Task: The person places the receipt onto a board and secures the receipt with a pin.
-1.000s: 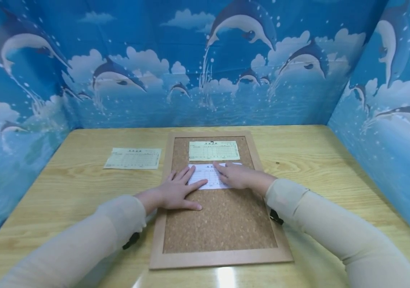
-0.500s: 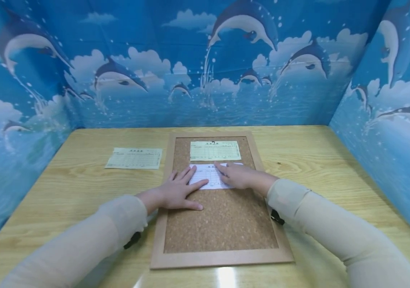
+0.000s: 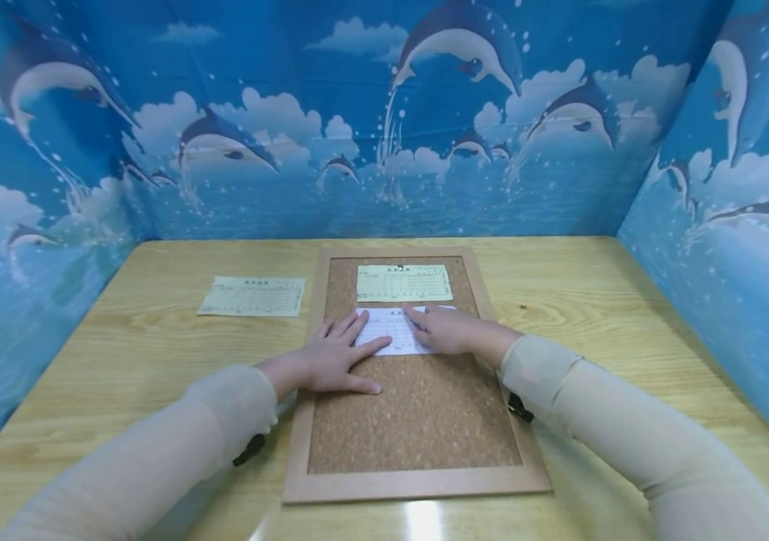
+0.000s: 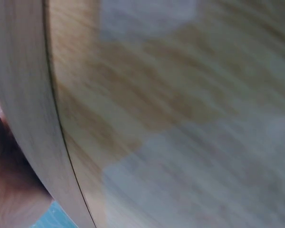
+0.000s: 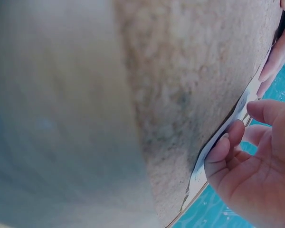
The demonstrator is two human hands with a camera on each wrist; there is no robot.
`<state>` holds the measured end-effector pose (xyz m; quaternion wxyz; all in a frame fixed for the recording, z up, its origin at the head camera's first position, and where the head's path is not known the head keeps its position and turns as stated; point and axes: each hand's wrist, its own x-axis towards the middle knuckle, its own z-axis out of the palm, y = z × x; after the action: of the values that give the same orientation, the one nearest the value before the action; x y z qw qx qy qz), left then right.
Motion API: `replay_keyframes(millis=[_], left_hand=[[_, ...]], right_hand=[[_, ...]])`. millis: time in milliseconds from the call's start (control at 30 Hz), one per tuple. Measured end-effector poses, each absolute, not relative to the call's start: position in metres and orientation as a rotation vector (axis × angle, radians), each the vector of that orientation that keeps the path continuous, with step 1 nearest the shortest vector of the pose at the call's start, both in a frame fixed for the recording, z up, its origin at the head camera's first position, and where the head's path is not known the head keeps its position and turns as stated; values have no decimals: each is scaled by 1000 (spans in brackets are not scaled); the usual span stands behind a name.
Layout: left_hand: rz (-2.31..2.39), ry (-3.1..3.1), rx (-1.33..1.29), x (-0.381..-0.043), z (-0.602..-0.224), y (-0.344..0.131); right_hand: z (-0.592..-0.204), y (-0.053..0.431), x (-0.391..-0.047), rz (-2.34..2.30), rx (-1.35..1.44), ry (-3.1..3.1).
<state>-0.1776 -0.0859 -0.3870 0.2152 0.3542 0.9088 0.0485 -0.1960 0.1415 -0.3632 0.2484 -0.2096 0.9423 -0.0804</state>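
A white printed slip [image 3: 394, 330] lies across the upper half of a wood-framed corkboard [image 3: 411, 421]. My left hand [image 3: 330, 361] is spread flat, its fingers reaching over the slip's left end while the thumb rests on the cork. From the right, my right hand [image 3: 448, 330] presses on the slip, its index fingertip at the middle of the top edge. The right wrist view shows its other fingers bent against the slip [image 5: 198, 175]; what is under the index fingertip is hidden. Just above, a pale green printed slip [image 3: 403, 284] bears a small pin [image 3: 400, 267] at its top.
Another pale green slip [image 3: 252, 297] lies on the wooden table [image 3: 155, 376], left of the corkboard. A small dark spot [image 3: 523, 306] shows on the table to the right. Dolphin-printed blue cloth [image 3: 357, 188] stands around the back and sides.
Both hands hold their places on the white slip. The head view has shifted very slightly; otherwise nothing has visibly moved.
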Motion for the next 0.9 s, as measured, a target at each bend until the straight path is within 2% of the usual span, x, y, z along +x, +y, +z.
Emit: replay_keyframes(millis=[900], left_hand=[[148, 2512, 1002, -176, -384, -86]], right_hand=[[-363, 140, -198, -201, -523, 2560]])
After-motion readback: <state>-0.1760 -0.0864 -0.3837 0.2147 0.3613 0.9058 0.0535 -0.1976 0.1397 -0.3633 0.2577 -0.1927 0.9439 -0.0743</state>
